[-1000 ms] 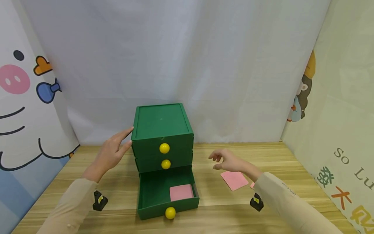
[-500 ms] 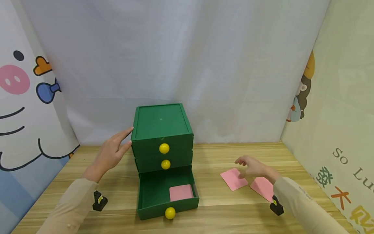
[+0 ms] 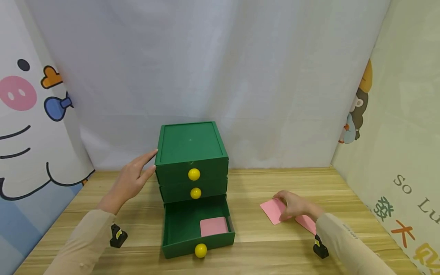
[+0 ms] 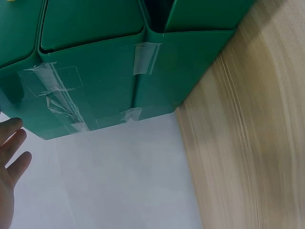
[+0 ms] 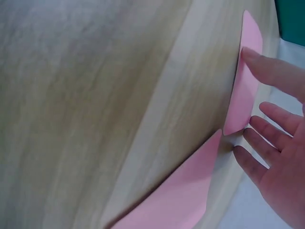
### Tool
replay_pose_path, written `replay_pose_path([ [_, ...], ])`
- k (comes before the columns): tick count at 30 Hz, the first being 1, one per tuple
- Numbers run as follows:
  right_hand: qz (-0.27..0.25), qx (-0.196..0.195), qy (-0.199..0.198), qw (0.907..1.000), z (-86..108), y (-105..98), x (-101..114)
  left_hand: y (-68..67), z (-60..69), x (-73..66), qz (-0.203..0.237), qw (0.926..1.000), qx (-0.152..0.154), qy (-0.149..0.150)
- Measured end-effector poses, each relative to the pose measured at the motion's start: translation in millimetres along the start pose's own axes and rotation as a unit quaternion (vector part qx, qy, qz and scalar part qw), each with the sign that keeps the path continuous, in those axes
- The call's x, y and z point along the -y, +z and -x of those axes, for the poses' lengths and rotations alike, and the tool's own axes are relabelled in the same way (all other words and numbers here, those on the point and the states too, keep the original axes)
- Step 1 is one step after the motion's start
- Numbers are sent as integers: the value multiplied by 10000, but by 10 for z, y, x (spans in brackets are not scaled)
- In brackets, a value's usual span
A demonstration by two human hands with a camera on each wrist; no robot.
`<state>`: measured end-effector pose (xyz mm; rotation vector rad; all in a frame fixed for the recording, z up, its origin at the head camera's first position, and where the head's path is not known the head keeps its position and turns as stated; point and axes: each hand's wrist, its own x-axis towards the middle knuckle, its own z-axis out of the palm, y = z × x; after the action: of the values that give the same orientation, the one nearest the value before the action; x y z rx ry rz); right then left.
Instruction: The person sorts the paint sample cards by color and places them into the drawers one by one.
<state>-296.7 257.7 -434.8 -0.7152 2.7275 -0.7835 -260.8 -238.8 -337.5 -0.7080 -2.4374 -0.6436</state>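
My left hand [image 3: 128,181] rests its fingertips against the left side of a green drawer cabinet [image 3: 190,143], its fingers extended. The lowest drawer [image 3: 182,217] is pulled out, and a pink card [image 3: 214,226] lies inside it at the right. On the table to the right, my right hand [image 3: 295,204] reaches over a second pink card [image 3: 270,210]. In the right wrist view the thumb touches one edge of this card [image 5: 244,95], while the fairly straight fingers are at its far side. A third pink card [image 5: 178,195] lies beside it, partly hidden by the wrist in the head view.
Yellow round knobs [image 3: 194,174] mark the drawers; the upper two are closed. Clear tape [image 4: 147,57] joins the cabinet's sections. A white curtain [image 3: 275,95] hangs behind the wooden table [image 3: 254,252], with printed cartoon sheets [image 3: 405,126] on both sides.
My right hand moves right from beside the cabinet, then lowers onto the nearer pink card. The left hand stays against the cabinet, and the drawer has not moved.
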Motion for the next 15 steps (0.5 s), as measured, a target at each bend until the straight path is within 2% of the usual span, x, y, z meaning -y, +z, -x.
replay_pose_path([
  [4,388,-40,-376,9985,-4,10,-8,2,-1,1,30,10000,-28,14],
  [7,525,-36,-493,9974,-10,14,-2,3,0,4,67,9999,-75,43],
  [11,669,1,-391,9970,-20,26,25,9,5,11,94,9999,-112,79],
  [15,470,46,-195,9987,-20,17,61,20,10,20,81,9999,-92,82],
])
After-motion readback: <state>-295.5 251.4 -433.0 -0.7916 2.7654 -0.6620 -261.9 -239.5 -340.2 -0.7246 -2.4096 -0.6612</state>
